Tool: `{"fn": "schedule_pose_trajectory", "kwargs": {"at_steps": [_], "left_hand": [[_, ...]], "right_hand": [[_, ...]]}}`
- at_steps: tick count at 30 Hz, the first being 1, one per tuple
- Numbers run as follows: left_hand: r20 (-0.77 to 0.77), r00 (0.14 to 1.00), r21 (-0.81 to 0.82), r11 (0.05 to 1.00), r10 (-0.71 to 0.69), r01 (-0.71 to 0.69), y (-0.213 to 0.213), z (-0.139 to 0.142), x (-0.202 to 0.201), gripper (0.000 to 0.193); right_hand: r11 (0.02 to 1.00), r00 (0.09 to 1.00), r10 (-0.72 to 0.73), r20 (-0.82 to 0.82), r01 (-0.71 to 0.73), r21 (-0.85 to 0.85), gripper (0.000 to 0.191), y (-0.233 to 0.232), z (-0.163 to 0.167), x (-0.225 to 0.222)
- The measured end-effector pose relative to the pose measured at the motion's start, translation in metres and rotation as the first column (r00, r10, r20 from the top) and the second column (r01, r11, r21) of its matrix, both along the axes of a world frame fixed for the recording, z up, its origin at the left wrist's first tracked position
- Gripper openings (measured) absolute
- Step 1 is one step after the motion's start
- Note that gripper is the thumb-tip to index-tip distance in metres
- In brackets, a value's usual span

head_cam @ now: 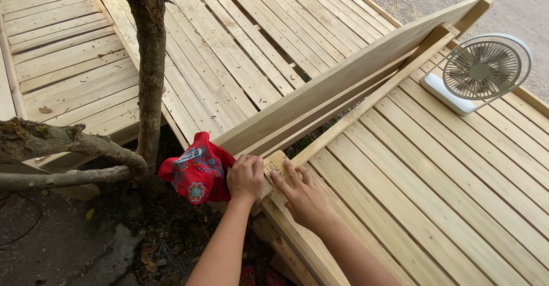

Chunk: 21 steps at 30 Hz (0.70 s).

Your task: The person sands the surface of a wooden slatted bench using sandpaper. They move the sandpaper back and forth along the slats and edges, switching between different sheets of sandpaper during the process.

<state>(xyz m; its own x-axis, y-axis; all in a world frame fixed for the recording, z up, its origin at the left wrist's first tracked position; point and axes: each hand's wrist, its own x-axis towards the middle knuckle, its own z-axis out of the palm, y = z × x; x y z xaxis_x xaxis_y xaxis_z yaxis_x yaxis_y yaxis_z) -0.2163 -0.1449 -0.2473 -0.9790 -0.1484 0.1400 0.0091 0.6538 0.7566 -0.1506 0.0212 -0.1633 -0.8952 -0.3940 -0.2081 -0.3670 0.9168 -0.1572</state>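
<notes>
At the far left of the frame a rough brown tree branch lies sideways, and a thin tree trunk stands up beside it. The bark looks bumpy and dry. Behind them, in the upper left, flat wooden slats lie side by side, pale and smooth.

Just right of the trunk, low in the middle, a red cloth with flower patterns is bunched up soft. It touches the left hand. That hand is curled, its fingers bent down and pressed together over the end of a small piece of sandpaper, tan like cardboard. The left arm comes up from the bottom edge.

Next to it, the right hand lies flat with the fingers spread a little. The fingertips press on the sandpaper and the wood under it. The sandpaper sits at the near end of a long wooden board, which stands on its edge and runs up to the upper right corner. The two hands are touching or almost touching.

To the right there is a wide slatted wooden deck with lots of open room. At the upper right a round white fan stands on it, well apart from the hands. Grey ground shows behind it.
</notes>
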Motion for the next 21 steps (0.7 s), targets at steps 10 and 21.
{"fn": "schedule_pose_trajectory", "kwargs": {"at_steps": [10, 21], "left_hand": [[0.02, 1.0, -0.008, 1.0, 0.007, -0.007, -0.005, 0.008, 0.011, 0.039], [0.054, 0.999, -0.126, 0.992, 0.002, 0.005, -0.016, 0.036, 0.01, 0.053]], "right_hand": [[0.959, 0.946, 0.252, -0.204, -0.273, -0.081, 0.071, 0.016, -0.011, -0.009], [0.953, 0.939, -0.191, -0.286, 0.107, -0.284, 0.054, -0.033, -0.028, 0.006]]}}
